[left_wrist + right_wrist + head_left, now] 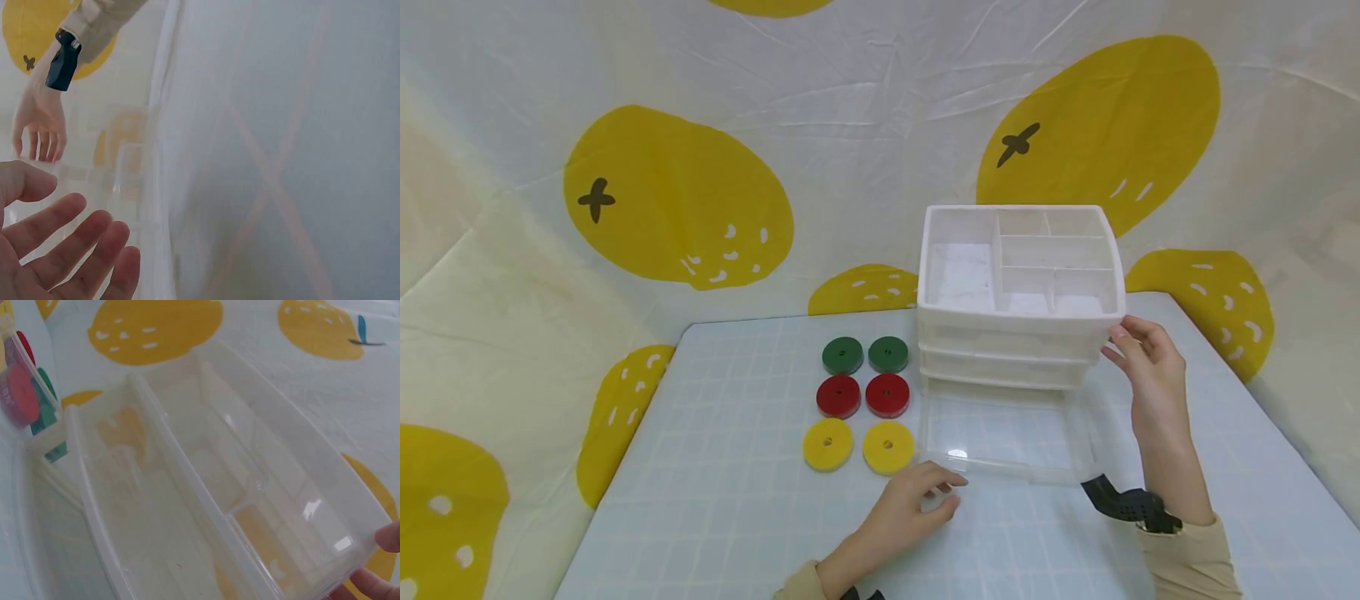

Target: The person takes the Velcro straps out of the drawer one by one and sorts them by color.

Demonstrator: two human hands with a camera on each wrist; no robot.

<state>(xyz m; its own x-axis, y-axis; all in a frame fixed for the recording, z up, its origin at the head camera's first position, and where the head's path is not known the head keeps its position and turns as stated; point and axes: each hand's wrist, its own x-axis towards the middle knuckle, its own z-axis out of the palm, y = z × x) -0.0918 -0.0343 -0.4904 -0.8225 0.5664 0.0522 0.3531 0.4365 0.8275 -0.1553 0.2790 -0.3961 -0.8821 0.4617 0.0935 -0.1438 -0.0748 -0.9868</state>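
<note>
A white plastic drawer organizer (1021, 317) stands on the table, its top divided into compartments. The clear bottom drawer (1007, 471) is pulled out toward the front, and no objects show in it. At the organizer's right front corner, my right hand (1153, 367) grips the edge; in the right wrist view its thumb (389, 537) and fingers lie around that corner. My left hand (906, 512) hovers by the drawer's front left corner, fingers loosely bent, holding nothing. In the left wrist view the left hand (69, 250) has its fingers spread.
Left of the organizer lie round discs with centre holes, in rows of two: green discs (842, 355) at the back, red discs (838, 396) in the middle, yellow discs (827, 444) in front. A lemon-patterned cloth (880, 150) hangs behind the table (730, 483).
</note>
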